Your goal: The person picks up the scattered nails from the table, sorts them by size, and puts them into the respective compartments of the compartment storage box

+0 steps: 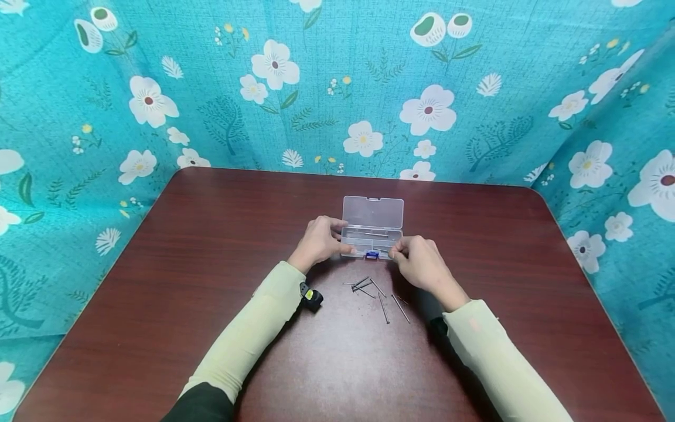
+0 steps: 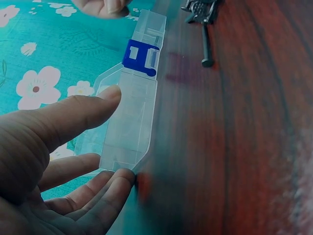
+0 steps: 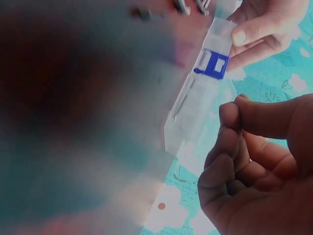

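A clear plastic box (image 1: 346,234) with a blue latch (image 1: 372,255) stands with its lid (image 1: 372,212) raised at the back. My left hand (image 1: 319,241) grips its left end; in the left wrist view the thumb (image 2: 110,100) lies against the front wall and the fingertips are at the end. Over the right front corner is my right hand (image 1: 426,266), fingers curled and thumb against the index finger (image 3: 230,115), with nothing visible between them. A nail (image 1: 375,235) lies in the back compartment; another (image 3: 185,99) shows through the front wall on the right.
Several loose nails (image 1: 383,309) lie on the dark red table (image 1: 211,246) just in front of the box, between the forearms. A black device (image 1: 312,297) is at my left wrist. Behind the table hangs a turquoise floral cloth (image 1: 316,76).
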Tool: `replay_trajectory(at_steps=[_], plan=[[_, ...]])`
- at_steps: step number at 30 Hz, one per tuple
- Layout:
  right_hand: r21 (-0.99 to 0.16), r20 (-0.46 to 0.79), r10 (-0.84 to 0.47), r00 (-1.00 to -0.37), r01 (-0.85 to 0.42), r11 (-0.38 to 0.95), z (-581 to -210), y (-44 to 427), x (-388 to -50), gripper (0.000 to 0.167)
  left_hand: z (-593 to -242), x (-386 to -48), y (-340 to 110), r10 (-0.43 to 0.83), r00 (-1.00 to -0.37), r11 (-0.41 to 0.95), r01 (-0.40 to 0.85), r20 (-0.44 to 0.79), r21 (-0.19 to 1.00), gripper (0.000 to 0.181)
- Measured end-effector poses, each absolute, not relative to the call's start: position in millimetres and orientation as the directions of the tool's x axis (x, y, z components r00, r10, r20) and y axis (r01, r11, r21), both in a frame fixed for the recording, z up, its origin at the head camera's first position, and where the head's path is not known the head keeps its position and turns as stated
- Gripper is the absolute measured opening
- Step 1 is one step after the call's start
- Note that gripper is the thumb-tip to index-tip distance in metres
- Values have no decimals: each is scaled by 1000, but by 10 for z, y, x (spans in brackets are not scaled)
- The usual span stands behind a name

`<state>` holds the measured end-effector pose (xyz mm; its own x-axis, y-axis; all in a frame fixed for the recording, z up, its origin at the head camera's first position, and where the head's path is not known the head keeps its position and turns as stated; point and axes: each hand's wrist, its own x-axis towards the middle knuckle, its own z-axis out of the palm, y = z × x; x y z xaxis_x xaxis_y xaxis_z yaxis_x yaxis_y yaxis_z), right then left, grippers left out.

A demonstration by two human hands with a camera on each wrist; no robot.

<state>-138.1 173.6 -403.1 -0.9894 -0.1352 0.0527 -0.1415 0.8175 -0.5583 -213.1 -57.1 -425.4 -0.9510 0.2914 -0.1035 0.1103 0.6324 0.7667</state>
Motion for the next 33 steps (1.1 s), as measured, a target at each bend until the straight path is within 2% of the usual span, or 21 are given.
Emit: replay_trajectory(at_steps=[18, 25, 33], plan=[[-542, -70, -244, -967, -168, 823, -4133, 1562, -1083, 15, -4250, -2123, -571, 276, -954, 643, 95, -114, 760, 70], [-516, -131, -258, -957, -157, 842, -4166, 1458, -1047, 25, -4266, -2123, -575, 273, -955, 627, 85, -116, 775, 69], [-477, -123, -250, -960, -163, 864, -4173, 1461, -1092, 33, -4269, -2126, -571, 274, -956, 633, 96, -107, 768, 69]])
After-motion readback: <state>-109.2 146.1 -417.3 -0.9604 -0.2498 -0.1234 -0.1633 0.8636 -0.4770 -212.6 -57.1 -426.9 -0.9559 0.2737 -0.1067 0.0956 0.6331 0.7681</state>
